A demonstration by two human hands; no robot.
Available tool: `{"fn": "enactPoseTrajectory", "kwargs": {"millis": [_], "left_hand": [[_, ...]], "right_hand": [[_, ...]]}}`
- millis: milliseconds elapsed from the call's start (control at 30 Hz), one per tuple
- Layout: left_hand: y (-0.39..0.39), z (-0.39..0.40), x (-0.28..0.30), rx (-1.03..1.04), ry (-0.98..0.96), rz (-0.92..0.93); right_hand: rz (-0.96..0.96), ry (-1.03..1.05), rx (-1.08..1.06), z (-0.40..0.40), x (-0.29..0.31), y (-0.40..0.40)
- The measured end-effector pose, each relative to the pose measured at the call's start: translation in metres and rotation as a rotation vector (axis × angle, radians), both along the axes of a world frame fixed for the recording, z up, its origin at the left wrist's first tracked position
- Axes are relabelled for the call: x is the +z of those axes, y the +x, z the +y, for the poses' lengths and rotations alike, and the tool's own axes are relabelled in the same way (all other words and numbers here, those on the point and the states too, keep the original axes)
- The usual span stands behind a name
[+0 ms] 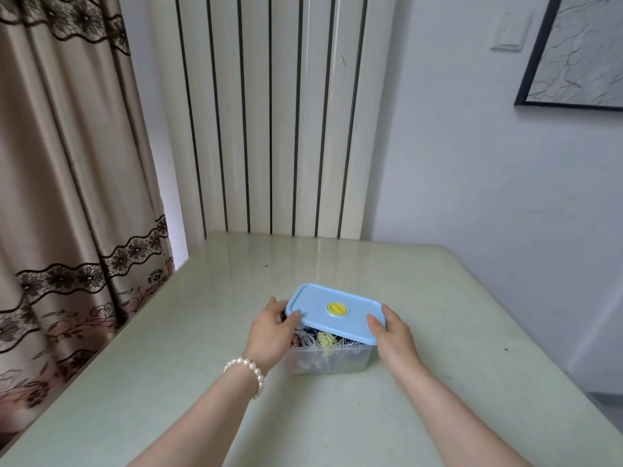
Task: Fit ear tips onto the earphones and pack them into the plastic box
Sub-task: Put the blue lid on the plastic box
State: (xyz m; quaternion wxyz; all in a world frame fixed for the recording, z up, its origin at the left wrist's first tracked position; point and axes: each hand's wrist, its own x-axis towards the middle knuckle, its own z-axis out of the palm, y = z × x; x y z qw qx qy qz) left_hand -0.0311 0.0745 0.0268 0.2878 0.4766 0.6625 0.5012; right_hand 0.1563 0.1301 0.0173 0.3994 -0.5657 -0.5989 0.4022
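Note:
A clear plastic box [340, 360] stands on the table in front of me, holding a tangle of coloured earphones [325, 339]. Over it tilts a light blue lid [332, 306] with a yellow knob [336, 308], its near edge raised off the box. My left hand [273, 326] grips the lid's left end, thumb on top. My right hand [392, 335] grips the lid's right end, thumb on top too. A pearl bracelet circles my left wrist.
The pale green table [202, 332] runs to a left edge by a patterned curtain [67, 197]. A white and black striped panel [269, 112] stands behind the table. A framed picture [580, 52] hangs on the right wall.

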Motion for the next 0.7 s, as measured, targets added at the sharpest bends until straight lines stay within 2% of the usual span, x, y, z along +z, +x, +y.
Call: {"fn": "enactPoseTrajectory", "kwargs": {"millis": [133, 267, 467, 700], "left_hand": [[-0.009, -0.002, 0.004, 0.19, 0.014, -0.104], [-0.025, -0.01, -0.002, 0.312, 0.022, -0.101], [-0.028, -0.012, -0.017, 0.293, -0.081, -0.09], [-0.027, -0.008, -0.01, 0.238, -0.141, -0.075]], "right_hand": [[0.037, 0.036, 0.089, 0.011, 0.017, -0.007], [-0.119, 0.056, 0.181, 0.021, 0.025, -0.02], [-0.336, 0.103, 0.174, 0.018, 0.015, -0.024], [-0.322, 0.033, 0.134, 0.018, 0.009, -0.013]]}}
